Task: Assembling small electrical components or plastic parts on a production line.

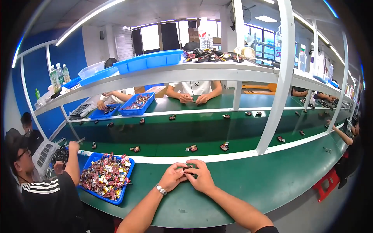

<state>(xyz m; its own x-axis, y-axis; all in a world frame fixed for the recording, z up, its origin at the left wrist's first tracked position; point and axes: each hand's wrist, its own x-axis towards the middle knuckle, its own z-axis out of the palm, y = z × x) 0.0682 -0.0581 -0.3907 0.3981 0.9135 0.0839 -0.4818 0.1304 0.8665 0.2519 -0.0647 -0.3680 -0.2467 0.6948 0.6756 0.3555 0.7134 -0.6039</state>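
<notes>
Above the green bench, my left hand [173, 177] and my right hand [200, 176] meet, fingers closed around one small dark part [188, 169]. Its kind is too small to make out, and my fingertips cover much of it. A metal-banded watch [161, 189] circles my left wrist. To the left of my hands sits a blue tray [123, 193], heaped with small maroon, yellow and white parts [105, 176].
Beyond a white rail [217, 157] runs a green conveyor belt [167, 145] with scattered small parts [191, 148]. A white post [274, 97] rises at right, supporting a shelf [163, 77]. A co-worker [50, 186] sits close at left; another person's hands [194, 98] work across the belt.
</notes>
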